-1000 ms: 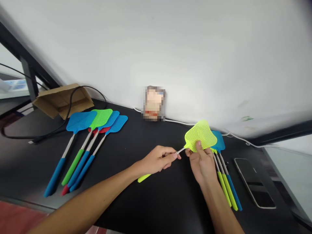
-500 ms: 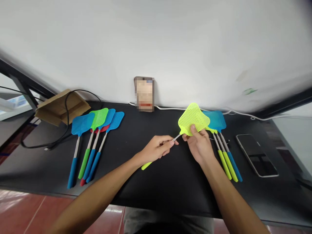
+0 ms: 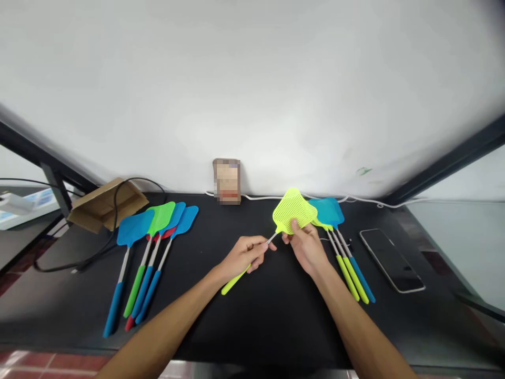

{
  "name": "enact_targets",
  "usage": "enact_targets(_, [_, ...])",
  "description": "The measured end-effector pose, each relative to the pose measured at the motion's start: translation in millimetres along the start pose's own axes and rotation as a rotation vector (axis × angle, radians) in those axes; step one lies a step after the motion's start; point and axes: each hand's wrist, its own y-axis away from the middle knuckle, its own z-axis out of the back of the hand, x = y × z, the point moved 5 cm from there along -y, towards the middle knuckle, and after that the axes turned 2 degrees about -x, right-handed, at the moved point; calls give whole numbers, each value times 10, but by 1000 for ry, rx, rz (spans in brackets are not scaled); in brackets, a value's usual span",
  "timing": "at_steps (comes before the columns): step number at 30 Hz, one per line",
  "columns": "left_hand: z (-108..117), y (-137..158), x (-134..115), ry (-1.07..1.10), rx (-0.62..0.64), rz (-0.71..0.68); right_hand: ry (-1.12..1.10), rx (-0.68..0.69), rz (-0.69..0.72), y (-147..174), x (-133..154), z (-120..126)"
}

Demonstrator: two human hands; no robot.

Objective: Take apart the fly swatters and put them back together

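A yellow fly swatter (image 3: 292,209) is held tilted above the black table, its perforated head up and to the right. My left hand (image 3: 248,255) is closed round its metal shaft, and the yellow handle sticks out below the palm. My right hand (image 3: 308,245) pinches the lower edge of the head, thumb on the front face. Just right of that hand lie more swatters, two with yellow handles (image 3: 352,276) and one with a blue head (image 3: 330,211). To the left rests a group of blue swatters (image 3: 135,227), a green swatter (image 3: 161,217) and a partly covered red one.
On the black table (image 3: 252,326), a phone (image 3: 392,260) lies at the right. An open cardboard box (image 3: 108,204) and a black cable (image 3: 115,210) are at the back left. A blurred-out upright item (image 3: 228,181) leans against the wall, near a white cable (image 3: 260,198).
The camera view has tilted up and shifted slightly, so the table things appear lower. Both hands keep their hold on the yellow fly swatter, with little other change.
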Motion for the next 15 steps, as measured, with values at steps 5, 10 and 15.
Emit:
enact_targets(5, [40, -26, 44, 105, 59, 60, -2, 44, -24, -44, -52, 24])
enact_targets(10, [70, -37, 48, 251, 117, 90, -16, 69, -70, -63, -134, 44])
enact_targets(15, [72, -43, 30, 304, 151, 103, -17, 86, -105, -60, -164, 69])
